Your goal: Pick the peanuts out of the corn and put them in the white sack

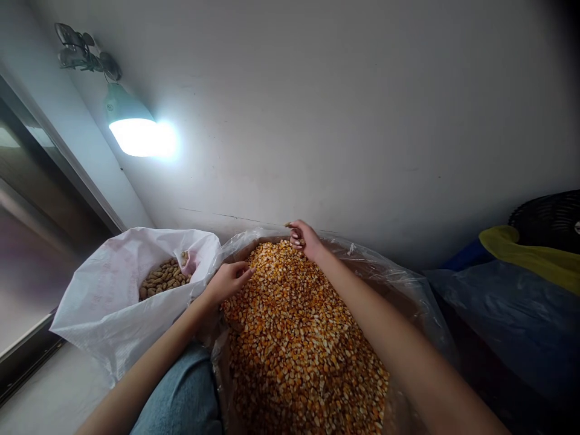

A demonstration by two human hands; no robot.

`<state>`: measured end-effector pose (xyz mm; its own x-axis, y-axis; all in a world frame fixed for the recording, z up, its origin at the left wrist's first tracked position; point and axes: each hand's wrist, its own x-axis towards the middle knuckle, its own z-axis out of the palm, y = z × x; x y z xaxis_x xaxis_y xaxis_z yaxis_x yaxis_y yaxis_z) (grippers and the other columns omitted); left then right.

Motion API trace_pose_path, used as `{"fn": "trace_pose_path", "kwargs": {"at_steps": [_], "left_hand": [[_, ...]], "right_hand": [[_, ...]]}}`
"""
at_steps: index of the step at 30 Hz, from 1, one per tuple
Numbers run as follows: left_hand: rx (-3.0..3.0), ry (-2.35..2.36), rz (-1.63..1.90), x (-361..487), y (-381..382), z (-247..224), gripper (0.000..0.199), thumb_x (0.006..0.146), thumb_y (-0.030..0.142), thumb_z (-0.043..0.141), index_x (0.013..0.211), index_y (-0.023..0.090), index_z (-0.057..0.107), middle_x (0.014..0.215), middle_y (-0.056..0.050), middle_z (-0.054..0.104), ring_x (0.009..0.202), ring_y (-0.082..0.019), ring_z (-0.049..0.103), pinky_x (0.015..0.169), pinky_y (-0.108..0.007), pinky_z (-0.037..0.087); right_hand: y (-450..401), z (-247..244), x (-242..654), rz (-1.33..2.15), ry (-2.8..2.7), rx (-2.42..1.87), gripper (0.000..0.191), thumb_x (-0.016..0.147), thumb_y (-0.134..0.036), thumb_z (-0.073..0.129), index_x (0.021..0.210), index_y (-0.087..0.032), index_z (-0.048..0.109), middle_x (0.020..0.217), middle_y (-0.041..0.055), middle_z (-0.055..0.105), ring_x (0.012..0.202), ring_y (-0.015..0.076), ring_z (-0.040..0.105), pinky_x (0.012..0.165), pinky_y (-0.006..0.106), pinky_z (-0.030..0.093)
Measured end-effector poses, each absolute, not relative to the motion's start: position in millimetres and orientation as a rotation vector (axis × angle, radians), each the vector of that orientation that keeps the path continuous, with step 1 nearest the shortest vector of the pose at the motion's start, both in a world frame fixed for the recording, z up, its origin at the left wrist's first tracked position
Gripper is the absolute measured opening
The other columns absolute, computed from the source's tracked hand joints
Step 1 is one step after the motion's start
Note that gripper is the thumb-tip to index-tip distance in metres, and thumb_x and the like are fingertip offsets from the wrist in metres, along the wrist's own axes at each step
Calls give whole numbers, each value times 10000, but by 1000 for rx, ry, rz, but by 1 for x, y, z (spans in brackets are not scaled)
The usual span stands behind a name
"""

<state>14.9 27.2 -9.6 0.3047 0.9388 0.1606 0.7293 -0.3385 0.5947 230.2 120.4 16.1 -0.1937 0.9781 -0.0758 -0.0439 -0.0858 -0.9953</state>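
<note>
A large clear plastic-lined container of corn kernels fills the middle of the view. My right hand is above the far end of the corn, near the wall, with its fingers curled in. Something small shows at its fingertips, too small to name. At the container's left edge, my left hand rests low over the kernels, thumb and fingers apart, with nothing seen in it. Just left of that hand stands a white woven sack, its mouth spread wide around unshelled peanuts.
A lit bulb lamp hangs from a clamp at upper left. The clear plastic liner rises along the right side. Farther right are a dark plastic bag, yellow cloth and a black fan. A pale wall stands behind.
</note>
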Motion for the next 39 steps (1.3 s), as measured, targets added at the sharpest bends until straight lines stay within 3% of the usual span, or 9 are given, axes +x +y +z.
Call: {"fn": "trace_pose_path", "kwargs": {"at_steps": [6,12,16,20,25,28,31,34,39], "left_hand": [[2403,1603,-39,8,-10,-8,361,650,538,484,676,203,615,598,-47,605,576,-199,558,529,-266,345],[2514,1492,-386,10,-20,-14,220,606,394,559,672,195,627,655,-80,632,615,-247,580,533,-299,372],[2353,1442,-150,8,-17,-16,235,651,418,505,638,205,602,585,-23,590,542,-162,528,513,-247,339],[1902,1315,358,7,-16,-6,251,684,413,486,633,178,559,563,14,522,516,-102,448,498,-209,331],[1094,1109,1041,5,-13,7,262,726,368,356,539,189,393,418,62,222,333,-62,183,284,-178,217],[745,928,1114,6,-9,12,295,765,341,337,513,189,307,422,66,185,315,-53,122,233,-153,183],[533,813,1054,9,-7,13,266,797,347,358,608,166,407,502,54,332,311,-17,159,229,-111,187],[454,791,1005,12,-8,11,150,791,235,348,768,152,471,655,12,444,353,-4,279,255,-90,233],[595,824,970,13,-9,0,68,751,205,423,693,170,420,529,60,307,338,-22,235,244,-110,175]], "right_hand": [[108,29,251,1762,-877,-784,153,708,-315,336,666,-190,415,503,-39,353,381,70,276,348,182,179],[92,17,265,1801,-845,-909,378,771,-441,368,517,-172,290,465,-52,303,350,38,237,325,161,135],[75,-12,291,1636,-966,-1100,405,725,-460,487,513,-170,299,429,-78,249,330,25,220,309,143,131],[66,-37,327,1508,-738,-1299,214,751,-325,499,631,-168,415,411,-96,255,313,21,207,293,128,143],[64,-35,343,1599,-384,-1145,184,826,-241,342,684,-166,430,408,-85,268,313,33,231,293,128,182],[62,-30,336,1710,-356,-1162,205,819,-281,361,679,-155,444,435,-61,339,334,37,288,298,129,193],[61,-31,331,1754,-465,-1230,289,781,-388,430,608,-157,417,452,-51,356,354,42,313,308,138,206],[61,-36,330,1709,-635,-1273,390,741,-469,463,526,-165,344,443,-58,314,355,40,301,320,147,191],[52,-36,321,1326,-1256,-1374,367,689,-519,507,581,-169,481,434,-61,312,366,54,295,364,179,218]]}}
